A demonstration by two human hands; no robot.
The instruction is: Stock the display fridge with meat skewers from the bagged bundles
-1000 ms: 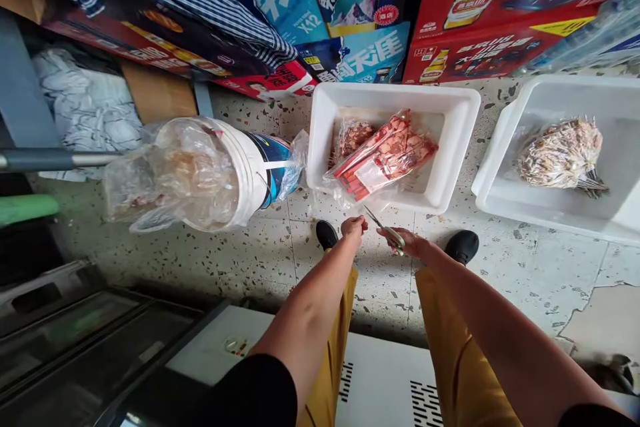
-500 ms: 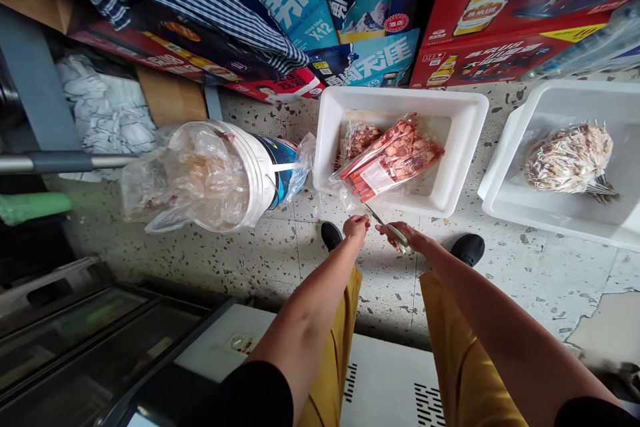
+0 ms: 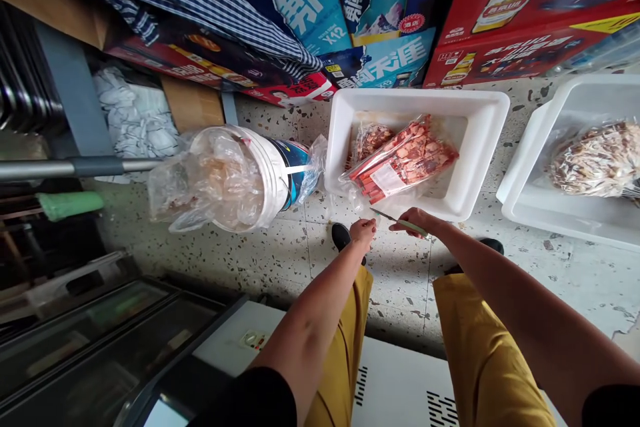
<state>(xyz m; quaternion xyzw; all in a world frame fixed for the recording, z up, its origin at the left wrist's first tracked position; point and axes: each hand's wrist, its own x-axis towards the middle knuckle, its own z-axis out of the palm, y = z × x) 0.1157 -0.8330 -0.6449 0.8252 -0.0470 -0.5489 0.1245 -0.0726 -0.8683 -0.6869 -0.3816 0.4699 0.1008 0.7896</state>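
My right hand (image 3: pixel 413 221) is closed round the green handles of a pair of scissors (image 3: pixel 400 219), blades pointing left toward my left hand (image 3: pixel 363 231). My left hand is pinched shut just below the near edge of a white plastic tub (image 3: pixel 476 127); what it pinches is too small to make out. In the tub lies a clear bag of red meat skewers (image 3: pixel 406 158) with a white label, and a smaller bag of meat (image 3: pixel 367 138) behind it.
A white bucket (image 3: pixel 260 173) lined with a clear plastic bag stands left of the tub. A second white tub (image 3: pixel 535 147) at right holds a bag of skewers (image 3: pixel 595 160). Drink cartons (image 3: pixel 505 20) are stacked behind. A freezer lid (image 3: pixel 100 340) is at lower left.
My view has shifted, so everything sits further right. The scissors have turned from pointing up-left to lying almost level. My left hand has dropped slightly away from the blades.
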